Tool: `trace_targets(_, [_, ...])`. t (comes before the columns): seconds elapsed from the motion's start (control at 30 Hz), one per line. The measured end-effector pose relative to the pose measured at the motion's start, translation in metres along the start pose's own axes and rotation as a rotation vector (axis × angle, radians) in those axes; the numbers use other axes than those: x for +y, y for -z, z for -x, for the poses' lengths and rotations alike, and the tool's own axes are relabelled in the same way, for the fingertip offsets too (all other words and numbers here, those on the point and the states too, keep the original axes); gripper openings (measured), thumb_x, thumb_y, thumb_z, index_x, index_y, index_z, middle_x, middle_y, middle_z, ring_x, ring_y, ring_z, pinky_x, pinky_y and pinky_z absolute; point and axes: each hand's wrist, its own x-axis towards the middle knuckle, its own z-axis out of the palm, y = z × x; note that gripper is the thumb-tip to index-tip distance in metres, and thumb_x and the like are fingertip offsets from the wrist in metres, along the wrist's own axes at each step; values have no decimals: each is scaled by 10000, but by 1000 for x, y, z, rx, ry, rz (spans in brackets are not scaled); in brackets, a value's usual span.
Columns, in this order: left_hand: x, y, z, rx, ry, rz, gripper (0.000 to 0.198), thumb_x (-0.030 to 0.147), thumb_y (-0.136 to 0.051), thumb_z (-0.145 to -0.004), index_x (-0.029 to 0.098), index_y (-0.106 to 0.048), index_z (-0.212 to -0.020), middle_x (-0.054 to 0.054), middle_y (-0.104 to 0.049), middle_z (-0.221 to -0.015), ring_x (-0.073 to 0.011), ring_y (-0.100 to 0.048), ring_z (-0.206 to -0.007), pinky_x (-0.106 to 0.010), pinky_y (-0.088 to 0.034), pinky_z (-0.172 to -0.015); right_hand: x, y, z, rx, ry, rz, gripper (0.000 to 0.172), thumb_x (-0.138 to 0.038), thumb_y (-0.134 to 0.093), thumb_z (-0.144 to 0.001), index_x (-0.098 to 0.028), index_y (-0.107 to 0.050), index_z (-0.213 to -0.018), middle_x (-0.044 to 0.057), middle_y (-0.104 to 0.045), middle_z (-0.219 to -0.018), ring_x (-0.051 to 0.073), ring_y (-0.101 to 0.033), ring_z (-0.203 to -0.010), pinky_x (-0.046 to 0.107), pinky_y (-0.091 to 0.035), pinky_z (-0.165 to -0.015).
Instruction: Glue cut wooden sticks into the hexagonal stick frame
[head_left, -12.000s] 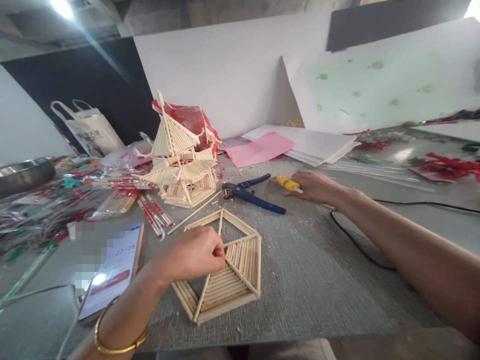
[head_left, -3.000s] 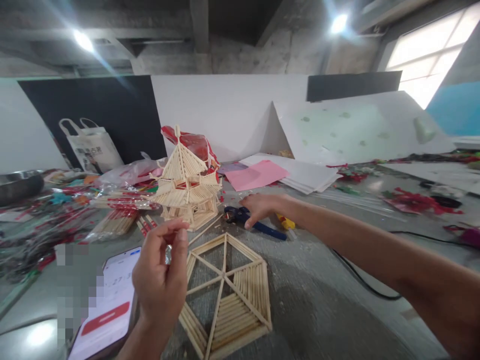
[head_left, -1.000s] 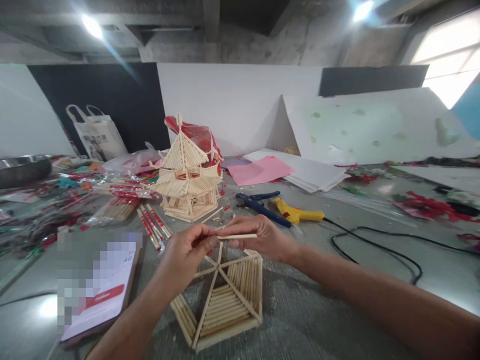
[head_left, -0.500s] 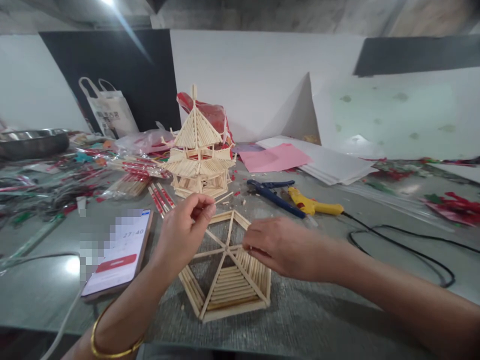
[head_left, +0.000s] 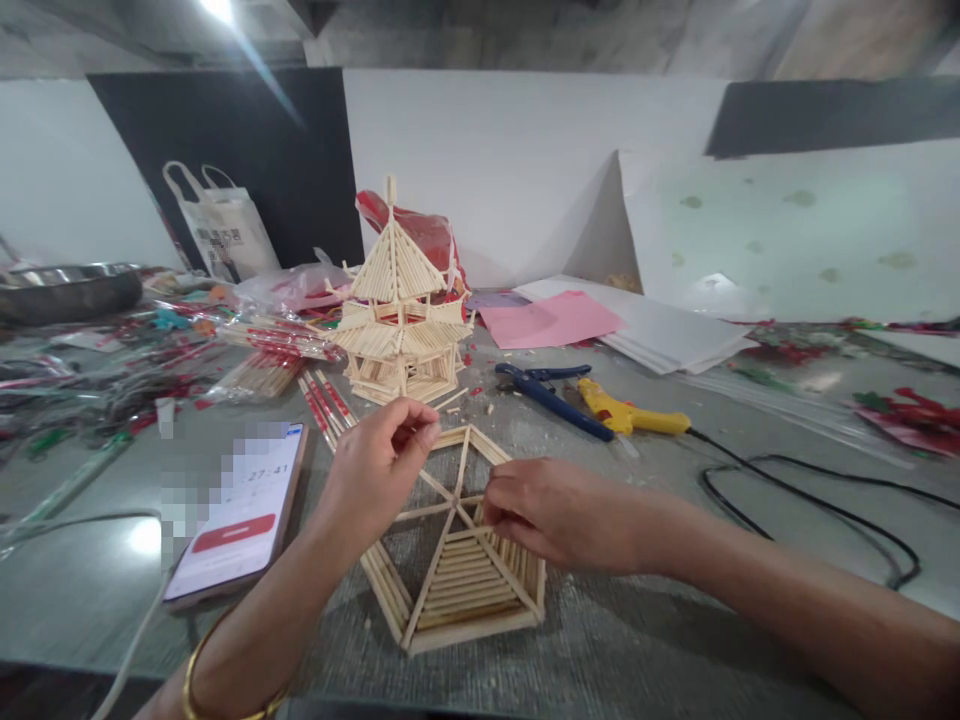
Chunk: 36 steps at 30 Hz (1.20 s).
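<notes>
A hexagonal frame of pale wooden sticks (head_left: 411,640) lies on the table in front of me, with ribs meeting at its centre. Rows of sticks fill its front and right-hand sections. Over the front section, the fingers of my right hand (head_left: 551,512) pinch the end of a short wooden stick (head_left: 466,534). My left hand (head_left: 382,460) hovers above the frame's left side, thumb and fingertips pressed together; whatever they may hold is hidden. Behind the frame stands a tiered pagoda model (head_left: 397,325) of similar sticks.
Blue-handled cutters (head_left: 555,402) and a yellow glue gun (head_left: 637,418) with a black cord lie to the right. A phone (head_left: 240,525) rests at left near red-patterned sticks (head_left: 326,405). Pink paper (head_left: 551,320), white sheets and bagged craft materials lie farther back.
My right hand has come slightly down and nearer, and a short stick now shows across the top of the front section. My left hand stays pinched, almost in place.
</notes>
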Motion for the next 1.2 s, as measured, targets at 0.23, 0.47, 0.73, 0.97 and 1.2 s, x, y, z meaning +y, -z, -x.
trace_targets(0.23, [-4,-2,0,-21,-14,-1,139,309,-510,-803,203,-594,-832,30,-638,-731,-108,-566,-645,-216,-409,-620,-1,2,2,-9,4,-14,165,-124,-451,-823,-131,-612,-857,47,-600,-823,132,-540,-753,232,-399,-712])
trace_targets(0.47, [-10,-7,0,-120,-31,7,163,331,-491,-807,214,-598,-844,20,-657,-777,-131,-586,-707,-241,-421,-650,0,3,2,-27,19,-9,183,-122,-447,-819,-125,-625,-862,51,-604,-814,137,-540,-757,242,-402,-729])
trace_targets(0.73, [-4,-8,2,-311,-94,-72,165,288,-484,-799,205,-626,-791,25,-654,-718,-118,-565,-645,-231,-389,-617,5,-3,2,21,58,-19,208,-144,-434,-816,-140,-640,-838,51,-619,-790,146,-544,-752,254,-403,-722])
trace_targets(0.97, [-6,-11,3,-566,-167,-130,179,240,-495,-764,195,-663,-723,19,-612,-672,-105,-528,-619,-211,-332,-555,3,-1,1,-12,19,2,218,-126,-427,-820,-127,-645,-831,62,-627,-799,147,-559,-763,255,-405,-715])
trace_targets(1.2, [-8,-11,5,-666,-165,-95,191,265,-496,-768,204,-675,-747,6,-628,-706,-121,-551,-665,-220,-358,-598,5,-5,1,19,63,35,236,-144,-415,-834,-126,-650,-830,60,-627,-786,145,-553,-757,255,-398,-699])
